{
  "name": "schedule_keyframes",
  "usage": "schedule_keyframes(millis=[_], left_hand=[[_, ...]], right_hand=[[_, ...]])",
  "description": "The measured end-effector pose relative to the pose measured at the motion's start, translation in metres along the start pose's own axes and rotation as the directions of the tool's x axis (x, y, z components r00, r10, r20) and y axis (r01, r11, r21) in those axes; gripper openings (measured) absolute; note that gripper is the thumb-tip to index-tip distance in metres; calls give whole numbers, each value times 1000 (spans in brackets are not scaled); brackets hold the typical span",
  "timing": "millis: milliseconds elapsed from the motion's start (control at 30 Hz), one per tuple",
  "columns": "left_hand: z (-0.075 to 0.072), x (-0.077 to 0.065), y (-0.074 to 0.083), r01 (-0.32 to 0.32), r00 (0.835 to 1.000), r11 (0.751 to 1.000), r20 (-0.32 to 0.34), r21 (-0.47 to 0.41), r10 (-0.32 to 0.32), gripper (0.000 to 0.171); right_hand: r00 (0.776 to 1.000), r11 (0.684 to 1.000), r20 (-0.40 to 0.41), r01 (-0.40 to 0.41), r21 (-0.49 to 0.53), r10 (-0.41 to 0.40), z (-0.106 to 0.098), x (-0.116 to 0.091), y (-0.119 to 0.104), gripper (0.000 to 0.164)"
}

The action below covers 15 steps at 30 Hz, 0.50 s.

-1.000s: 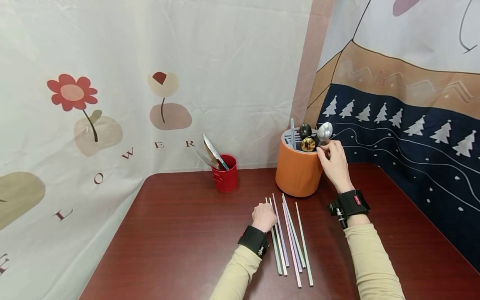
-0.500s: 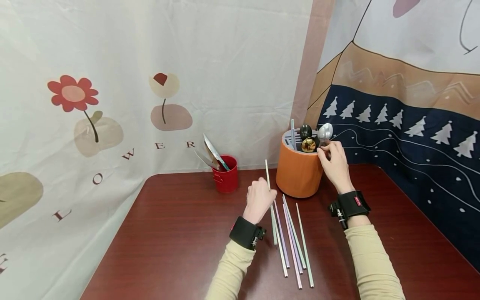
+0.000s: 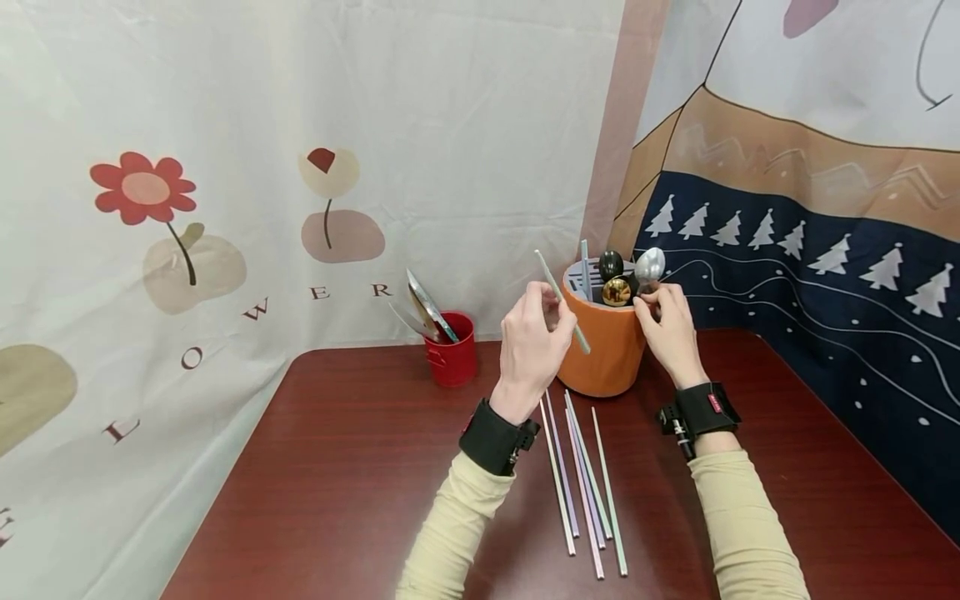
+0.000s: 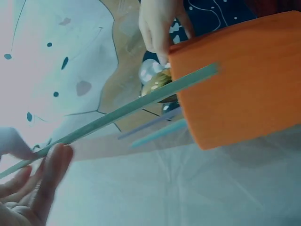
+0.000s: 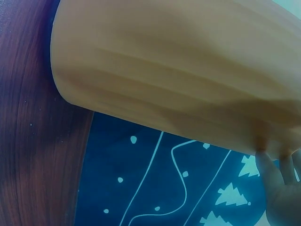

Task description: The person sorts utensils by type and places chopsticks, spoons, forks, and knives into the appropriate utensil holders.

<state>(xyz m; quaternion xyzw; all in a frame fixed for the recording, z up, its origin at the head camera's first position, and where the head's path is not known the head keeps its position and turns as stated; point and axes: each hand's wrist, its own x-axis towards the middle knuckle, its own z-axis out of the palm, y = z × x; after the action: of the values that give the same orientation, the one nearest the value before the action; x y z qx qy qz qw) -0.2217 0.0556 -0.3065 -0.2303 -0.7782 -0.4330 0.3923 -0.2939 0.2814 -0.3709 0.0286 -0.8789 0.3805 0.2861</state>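
My left hand [image 3: 528, 346] pinches a pale green chopstick [image 4: 141, 103] between thumb and fingers, raised above the table. The stick slants down to the right, its lower end overlapping the orange utensil holder [image 3: 600, 358] in the head view. My right hand [image 3: 667, 325] grips the holder's rim at its right side. Inside the holder, a silver spoon [image 3: 649, 264], a gold rounded utensil [image 3: 617, 291] and a black one [image 3: 611, 264] stand upright, with pale blue sticks [image 3: 585, 265] at the left. More chopsticks [image 3: 609, 492] in green, purple and white lie side by side on the table.
A small red bucket [image 3: 452, 358] with knives [image 3: 431, 308] leaning out of it stands at the back, left of the holder. The dark red wooden table [image 3: 337, 483] ends at printed cloths [image 3: 480, 167] behind and to the right.
My left hand has lifted the green chopstick from the row on the table, raised it toward the holder and turned it to a slant. My right hand stays at the rim.
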Motion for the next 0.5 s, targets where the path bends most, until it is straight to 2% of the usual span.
schedule_keyframes(millis=[100, 200, 300, 500], left_hand=[[4, 8, 5, -96, 991, 995, -97, -35, 92, 7], [10, 14, 6, -148, 978, 989, -155, -30, 142, 7], [17, 16, 3, -166, 973, 986, -165, -2, 163, 7], [31, 19, -3, -154, 980, 986, -116, 64, 161, 6]], right_hand=[[1000, 1000, -2, 3, -2, -3, 0, 0, 0, 35], [1000, 1000, 5, 1, -3, -1, 0, 0, 0, 35], [1000, 1000, 13, 0, -2, 0, 1, 0, 1, 35], [1000, 1000, 9, 10, 0, -10, 0, 0, 0, 35]])
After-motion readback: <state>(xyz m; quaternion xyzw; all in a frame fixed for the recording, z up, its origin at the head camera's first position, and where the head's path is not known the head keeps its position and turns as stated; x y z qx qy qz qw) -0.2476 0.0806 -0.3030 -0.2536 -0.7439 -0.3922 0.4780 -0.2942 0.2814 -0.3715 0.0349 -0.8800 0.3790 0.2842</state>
